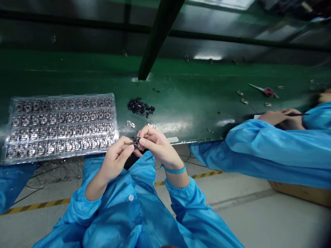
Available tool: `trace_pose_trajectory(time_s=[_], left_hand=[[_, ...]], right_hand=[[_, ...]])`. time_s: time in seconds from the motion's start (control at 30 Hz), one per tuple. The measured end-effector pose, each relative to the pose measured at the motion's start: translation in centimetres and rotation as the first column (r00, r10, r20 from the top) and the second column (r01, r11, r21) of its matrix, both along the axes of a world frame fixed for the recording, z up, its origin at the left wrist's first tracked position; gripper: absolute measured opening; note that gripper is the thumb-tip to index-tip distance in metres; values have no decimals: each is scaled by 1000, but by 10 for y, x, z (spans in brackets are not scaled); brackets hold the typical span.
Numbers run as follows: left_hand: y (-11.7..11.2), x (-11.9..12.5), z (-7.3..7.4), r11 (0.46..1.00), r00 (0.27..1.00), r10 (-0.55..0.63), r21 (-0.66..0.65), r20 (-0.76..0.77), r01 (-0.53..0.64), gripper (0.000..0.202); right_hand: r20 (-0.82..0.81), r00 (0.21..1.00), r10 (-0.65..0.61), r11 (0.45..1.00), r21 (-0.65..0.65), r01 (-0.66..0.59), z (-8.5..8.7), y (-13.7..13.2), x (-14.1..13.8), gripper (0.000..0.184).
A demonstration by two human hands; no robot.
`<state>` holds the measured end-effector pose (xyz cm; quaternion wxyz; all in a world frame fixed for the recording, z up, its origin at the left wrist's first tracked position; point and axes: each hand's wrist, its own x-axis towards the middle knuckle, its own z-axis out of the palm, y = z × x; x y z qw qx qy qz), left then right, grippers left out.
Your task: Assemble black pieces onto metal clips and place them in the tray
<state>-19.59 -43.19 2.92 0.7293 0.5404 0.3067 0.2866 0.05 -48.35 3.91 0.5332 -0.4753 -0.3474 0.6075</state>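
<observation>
Pinching a tiny dark metal-and-plastic component (134,140) between both fingertips, the left hand (117,155) and right hand (155,144) hover near the green bench's (196,100) edge; it looks light, stiff, fragile, best gripped by its edges.

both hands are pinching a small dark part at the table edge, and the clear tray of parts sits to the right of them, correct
Not quite. In the head view the clear plastic tray of small parts lies left of the left hand and right hand, which do pinch the small dark part.
</observation>
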Motion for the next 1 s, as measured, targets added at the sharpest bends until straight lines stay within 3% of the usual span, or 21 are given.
trace_pose_trajectory(time_s=[0.13, 0.27, 0.5, 0.73, 1.0], left_hand=[[0, -1, 0, 1000, 1000, -5, -11, -2, 5, 40], [-1, -1, -3, 990, 994, 61, 130, -87, -49, 28], [-2, -1, -3, 940, 980, 96, 339, -175, -31, 17], [-2, 2, -5, 962, 984, 67, 271, -167, -19, 17], [-2, 2, -3, 886, 958, 83, 460, -275, 56, 19]], right_hand=[[-42, 998, 43, 999, -5, -43, -3, 0, 1, 44], [8, 1000, 4, 1000, -5, -4, -2, 1, -1, 45], [141, 986, -94, 995, 49, 88, 1, -1, -9, 42], [321, 935, -148, 984, 138, 108, -2, -8, -13, 36], [438, 869, -230, 969, 187, 163, -4, -10, -10, 21]])
